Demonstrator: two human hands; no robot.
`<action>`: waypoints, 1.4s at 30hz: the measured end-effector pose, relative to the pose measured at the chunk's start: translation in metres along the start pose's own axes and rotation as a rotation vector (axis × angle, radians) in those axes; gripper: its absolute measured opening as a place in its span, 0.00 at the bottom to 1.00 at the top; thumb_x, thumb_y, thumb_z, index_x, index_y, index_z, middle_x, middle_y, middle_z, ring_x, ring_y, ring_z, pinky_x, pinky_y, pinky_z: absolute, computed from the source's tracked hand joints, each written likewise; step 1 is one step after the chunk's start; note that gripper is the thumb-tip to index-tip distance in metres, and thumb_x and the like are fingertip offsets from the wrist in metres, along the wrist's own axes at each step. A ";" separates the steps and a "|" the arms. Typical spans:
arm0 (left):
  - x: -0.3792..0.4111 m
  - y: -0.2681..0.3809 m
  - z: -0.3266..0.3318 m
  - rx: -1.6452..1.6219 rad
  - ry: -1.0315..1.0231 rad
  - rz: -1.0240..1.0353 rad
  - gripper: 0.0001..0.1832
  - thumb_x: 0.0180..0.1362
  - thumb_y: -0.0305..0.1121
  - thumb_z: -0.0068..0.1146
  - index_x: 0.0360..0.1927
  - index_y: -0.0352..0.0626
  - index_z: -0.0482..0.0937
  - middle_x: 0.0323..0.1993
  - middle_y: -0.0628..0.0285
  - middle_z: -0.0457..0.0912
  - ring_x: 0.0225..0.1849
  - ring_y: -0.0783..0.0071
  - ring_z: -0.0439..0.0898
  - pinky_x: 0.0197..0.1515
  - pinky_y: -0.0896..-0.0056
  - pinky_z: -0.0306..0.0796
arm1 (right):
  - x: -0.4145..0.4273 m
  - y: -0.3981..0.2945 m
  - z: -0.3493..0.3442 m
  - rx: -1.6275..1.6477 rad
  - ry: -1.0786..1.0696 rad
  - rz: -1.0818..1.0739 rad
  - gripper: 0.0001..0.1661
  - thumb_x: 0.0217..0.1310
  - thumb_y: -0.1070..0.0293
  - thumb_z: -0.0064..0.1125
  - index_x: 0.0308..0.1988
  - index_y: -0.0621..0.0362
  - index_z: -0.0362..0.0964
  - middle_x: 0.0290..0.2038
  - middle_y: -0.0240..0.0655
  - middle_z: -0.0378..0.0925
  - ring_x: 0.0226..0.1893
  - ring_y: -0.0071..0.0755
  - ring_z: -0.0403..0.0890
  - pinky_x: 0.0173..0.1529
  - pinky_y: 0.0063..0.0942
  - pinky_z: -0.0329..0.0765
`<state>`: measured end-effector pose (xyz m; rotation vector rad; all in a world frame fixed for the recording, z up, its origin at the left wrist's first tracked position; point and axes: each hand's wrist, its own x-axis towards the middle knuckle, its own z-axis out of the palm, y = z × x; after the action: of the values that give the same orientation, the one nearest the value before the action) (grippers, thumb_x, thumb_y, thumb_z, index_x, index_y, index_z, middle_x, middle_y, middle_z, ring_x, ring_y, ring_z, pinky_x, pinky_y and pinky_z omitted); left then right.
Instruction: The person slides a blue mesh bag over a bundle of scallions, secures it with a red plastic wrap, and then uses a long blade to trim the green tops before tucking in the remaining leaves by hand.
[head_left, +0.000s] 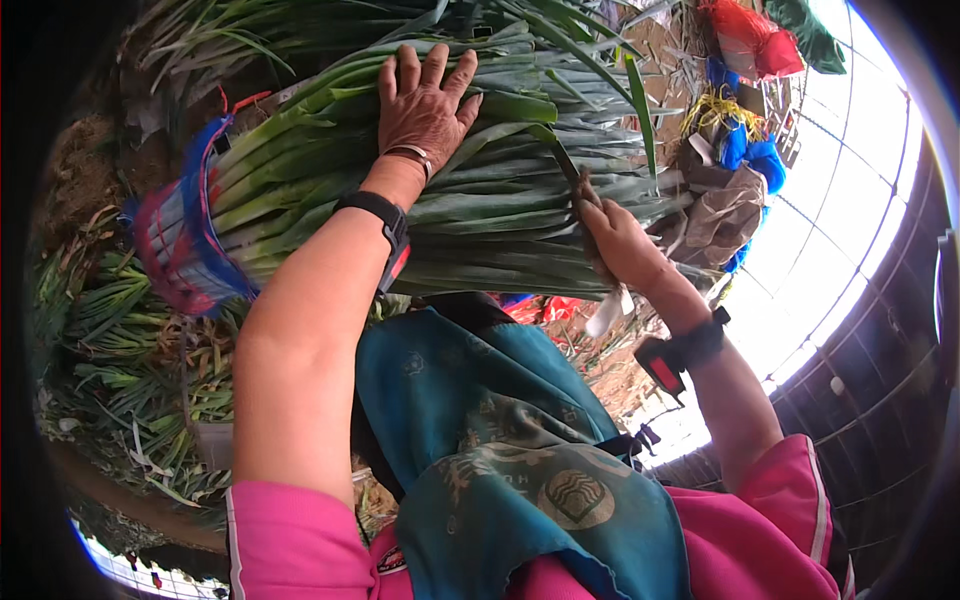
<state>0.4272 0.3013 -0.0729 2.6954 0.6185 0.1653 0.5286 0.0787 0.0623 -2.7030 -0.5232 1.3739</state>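
A large bundle of leafy green onions or leeks lies across the view before me, its pale stem ends to the left and dark leaves to the right. A blue and red wrap surrounds the stem ends. My left hand rests palm down on top of the leaves, fingers spread. My right hand is closed around the handle of a knife, whose dark blade points up and left against the leaves. One long leaf bends over beside the blade.
More loose green onions lie on the ground at left, and others above the bundle. Right of the bundle are crumpled brown paper, blue plastic, yellow ties and a red bag. Netting curves along the far right.
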 end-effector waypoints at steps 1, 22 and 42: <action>-0.001 -0.001 -0.001 -0.003 -0.007 -0.007 0.27 0.60 0.53 0.49 0.63 0.63 0.67 0.62 0.65 0.64 0.64 0.51 0.57 0.66 0.47 0.45 | 0.001 0.004 -0.001 -0.044 -0.010 -0.021 0.31 0.65 0.48 0.38 0.39 0.70 0.70 0.36 0.63 0.75 0.41 0.66 0.76 0.46 0.46 0.72; 0.017 0.023 0.005 -0.115 0.134 0.004 0.27 0.58 0.52 0.51 0.61 0.62 0.69 0.59 0.64 0.66 0.64 0.53 0.57 0.65 0.48 0.47 | 0.138 -0.010 -0.022 0.563 -0.414 0.492 0.18 0.66 0.61 0.38 0.29 0.59 0.69 0.15 0.34 0.68 0.09 0.31 0.69 0.14 0.31 0.66; -0.007 0.001 0.009 0.000 0.115 -0.015 0.27 0.58 0.53 0.51 0.62 0.64 0.69 0.60 0.65 0.66 0.62 0.55 0.59 0.65 0.49 0.49 | -0.001 -0.043 -0.074 0.520 -0.638 0.548 0.26 0.69 0.44 0.39 0.32 0.55 0.67 0.16 0.27 0.67 0.10 0.18 0.64 0.13 0.22 0.62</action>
<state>0.4233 0.2941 -0.0813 2.6948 0.6725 0.3177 0.5749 0.1255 0.1162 -2.0142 0.5468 2.1341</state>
